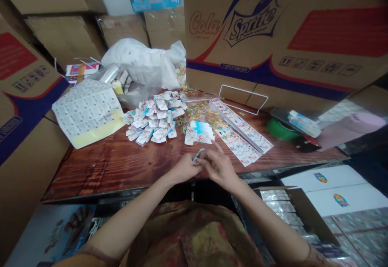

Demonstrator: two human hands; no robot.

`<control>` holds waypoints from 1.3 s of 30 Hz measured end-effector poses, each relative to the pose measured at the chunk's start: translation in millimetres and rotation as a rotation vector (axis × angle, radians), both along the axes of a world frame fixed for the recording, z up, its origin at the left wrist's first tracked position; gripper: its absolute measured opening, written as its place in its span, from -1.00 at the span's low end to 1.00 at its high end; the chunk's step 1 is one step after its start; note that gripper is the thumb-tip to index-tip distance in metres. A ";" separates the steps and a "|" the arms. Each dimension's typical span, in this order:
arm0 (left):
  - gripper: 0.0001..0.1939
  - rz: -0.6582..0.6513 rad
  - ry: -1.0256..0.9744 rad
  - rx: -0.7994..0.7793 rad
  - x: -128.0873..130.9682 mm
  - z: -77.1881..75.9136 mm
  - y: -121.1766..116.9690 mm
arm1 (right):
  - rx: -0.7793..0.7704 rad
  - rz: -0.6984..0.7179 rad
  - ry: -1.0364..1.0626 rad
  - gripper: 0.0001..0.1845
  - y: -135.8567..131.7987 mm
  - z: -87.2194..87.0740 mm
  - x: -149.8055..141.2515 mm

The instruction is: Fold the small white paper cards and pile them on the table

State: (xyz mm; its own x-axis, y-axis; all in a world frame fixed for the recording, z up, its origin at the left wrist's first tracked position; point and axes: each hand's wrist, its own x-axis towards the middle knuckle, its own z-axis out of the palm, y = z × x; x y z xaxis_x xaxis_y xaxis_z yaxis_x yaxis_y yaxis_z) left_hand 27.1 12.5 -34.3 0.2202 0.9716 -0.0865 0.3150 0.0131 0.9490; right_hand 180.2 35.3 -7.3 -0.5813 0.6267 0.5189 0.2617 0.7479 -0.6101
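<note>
Near the table's front edge, my left hand [185,167] is closed on a small printed carton [198,154], which is mostly covered by fingers. My right hand [220,169] meets it there, thumb and fingers pinched at the same carton, with one finger stretched forward. Just beyond lie several flat blue-and-white cartons [200,131] side by side. To their left rises a heap of similar small cartons [156,117], some with end flaps open. Long strips of printed sticker sheets [239,147] lie to the right of my hands.
Small colourful pieces [197,113] are scattered behind the cartons. A printed sheet [87,113] and white plastic bag [136,58] stand at the left. A large cardboard box [242,68] and white wire frame [257,111] are behind. Green tape [281,131] and a pink bottle [348,129] sit right.
</note>
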 end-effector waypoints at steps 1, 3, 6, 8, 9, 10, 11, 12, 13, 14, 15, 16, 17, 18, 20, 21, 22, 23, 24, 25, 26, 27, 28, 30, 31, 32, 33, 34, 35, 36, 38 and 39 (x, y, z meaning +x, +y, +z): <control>-0.80 0.048 0.030 0.012 0.2 -0.2 -0.8 | -0.051 0.008 -0.006 -0.85 -1.5 1.2 0.7; -0.73 0.129 0.023 0.030 0.2 1.5 -2.8 | -0.138 0.010 0.063 -0.88 -3.0 4.1 2.7; -0.70 0.111 -0.118 -0.020 -0.8 10.2 -6.8 | -0.304 -0.061 0.308 -0.91 -2.2 8.5 6.1; -0.65 0.024 -0.175 -0.056 -2.4 18.1 -9.6 | -0.546 -0.033 0.414 -0.74 0.0 10.8 7.3; -0.63 -0.019 -0.169 -0.062 -3.2 21.9 -10.9 | -0.708 0.020 0.432 -0.68 1.2 11.6 7.3; -0.62 -0.052 -0.139 -0.058 -3.9 25.1 -12.0 | -0.879 0.086 0.437 -0.65 2.3 12.0 7.0; -0.62 -0.069 -0.092 -0.043 -4.2 27.7 -12.9 | -1.032 0.142 0.439 -0.65 3.4 12.1 6.4; -0.62 -0.067 -0.039 -0.020 -4.1 29.5 -13.7 | -1.148 0.170 0.447 -0.66 4.3 11.7 5.4; -0.62 -0.042 0.014 0.009 -3.3 30.4 -14.5 | -1.225 0.169 0.465 -0.66 5.1 10.8 4.2; -0.63 0.001 0.053 0.042 -1.8 30.5 -15.3 | -1.269 0.150 0.490 -0.66 6.0 9.4 2.7; -0.63 0.061 0.063 0.075 0.2 29.8 -16.2 | -1.293 0.123 0.520 -0.66 6.8 7.6 1.1; -0.60 0.128 0.038 0.105 2.6 28.4 -17.2 | -1.305 0.093 0.551 -0.67 7.7 5.5 -0.6; -0.56 0.194 -0.021 0.133 5.1 26.5 -18.3 | -1.308 0.063 0.583 -0.67 8.5 3.2 -2.4; -0.54 0.248 -0.095 0.159 7.5 24.4 -19.3 | -1.305 0.033 0.613 -0.68 9.3 1.0 -4.0; -0.63 0.310 -0.213 0.211 10.8 20.6 -20.8 | -1.268 -0.019 0.663 -0.70 9.7 -2.6 -6.5; -0.70 0.324 -0.230 0.239 11.4 19.4 -21.1 | -1.222 -0.042 0.675 -0.72 9.0 -3.7 -7.2; -0.76 0.334 -0.216 0.267 11.3 18.8 -21.2 | -1.153 -0.062 0.673 -0.75 7.6 -4.1 -7.4; -0.78 0.340 -0.177 0.290 10.8 18.8 -21.0 | -1.057 -0.082 0.654 -0.79 5.5 -3.9 -7.2; -0.79 0.347 -0.124 0.309 10.0 19.3 -20.7 | -0.934 -0.101 0.619 -0.82 2.8 -3.2 -6.5; -0.78 0.354 -0.065 0.322 9.2 20.1 -20.4 | -0.798 -0.116 0.575 -0.85 -0.3 -2.2 -5.6; -0.77 0.364 -0.007 0.330 8.6 20.9 -20.3 | -0.666 -0.125 0.531 -0.86 -3.5 -0.8 -4.5; -0.76 0.384 0.043 0.335 8.4 21.4 -20.4 | -0.558 -0.128 0.492 -0.85 -6.5 0.5 -3.5; -0.77 0.412 0.081 0.341 8.5 21.7 -20.8 | -0.485 -0.126 0.467 -0.85 -9.0 1.8 -2.6; -0.79 0.472 0.120 0.366 9.7 20.8 -22.4 | -0.450 -0.115 0.452 -0.84 -12.1 3.6 -1.9; -0.80 0.490 0.128 0.380 10.5 19.9 -23.4 | -0.480 -0.112 0.453 -0.85 -12.6 4.2 -1.9; -0.80 0.493 0.135 0.391 11.1 18.9 -24.6 | -0.531 -0.112 0.455 -0.86 -12.4 4.4 -2.2; -0.80 0.483 0.143 0.398 11.6 18.0 -25.8 | -0.597 -0.115 0.464 -0.85 -11.7 4.2 -2.6; -0.79 0.463 0.151 0.399 11.8 17.2 -26.9 | -0.672 -0.124 0.480 -0.83 -10.7 3.7 -3.0; -0.79 0.442 0.155 0.398 11.7 16.7 -27.9 | -0.746 -0.137 0.502 -0.82 -9.5 2.9 -3.4; -0.78 0.421 0.157 0.398 11.5 16.4 -28.7 | -0.814 -0.152 0.527 -0.81 -8.2 1.9 -3.6; -0.78 0.390 0.156 0.402 10.5 16.7 -29.4 | -0.908 -0.168 0.567 -0.80 -5.8 -0.7 -3.5; -0.78 0.378 0.156 0.404 9.9 17.1 -29.4 | -0.932 -0.168 0.580 -0.81 -4.7 -2.0 -3.1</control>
State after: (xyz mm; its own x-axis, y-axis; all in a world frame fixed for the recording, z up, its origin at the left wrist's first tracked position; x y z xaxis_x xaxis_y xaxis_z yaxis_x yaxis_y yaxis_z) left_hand 37.0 -17.0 -17.2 -0.1341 0.9430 0.3046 0.4956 -0.2023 0.8447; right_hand 177.0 30.7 -9.3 -0.2745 0.9611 -0.0304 -0.1903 -0.0853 -0.9780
